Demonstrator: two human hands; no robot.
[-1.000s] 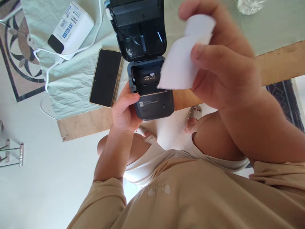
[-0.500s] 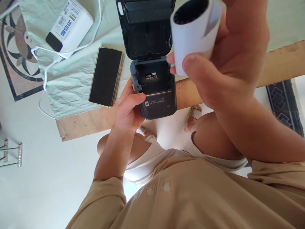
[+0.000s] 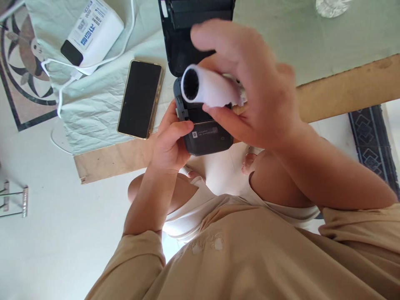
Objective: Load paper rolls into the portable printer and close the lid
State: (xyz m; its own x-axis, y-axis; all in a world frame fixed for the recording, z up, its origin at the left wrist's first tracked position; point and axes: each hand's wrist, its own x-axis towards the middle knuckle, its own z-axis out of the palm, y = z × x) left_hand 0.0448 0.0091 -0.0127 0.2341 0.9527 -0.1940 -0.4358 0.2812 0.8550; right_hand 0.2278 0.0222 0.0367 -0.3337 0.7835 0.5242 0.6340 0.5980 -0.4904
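A small dark printer [image 3: 207, 140] stands at the table's near edge with its lid [image 3: 184, 25] swung open toward the far side. My left hand [image 3: 169, 139] grips the printer's left side, thumb on its front edge. My right hand [image 3: 250, 89] holds a white paper roll [image 3: 208, 88] lying sideways just above the printer's open compartment, its hollow core facing left. The compartment is mostly hidden behind the roll and my fingers.
A phone [image 3: 140, 98] with a gold rim lies face up left of the printer on a pale green cloth [image 3: 90, 112]. A white power bank [image 3: 92, 33] with a white cable [image 3: 59, 89] sits at the far left. The wooden table edge [image 3: 343, 89] runs right. A glass object [image 3: 331, 6] stands at the far right.
My right hand has come down and left with the paper roll, turning it sideways over the printer's open compartment. My left hand keeps its hold on the printer.
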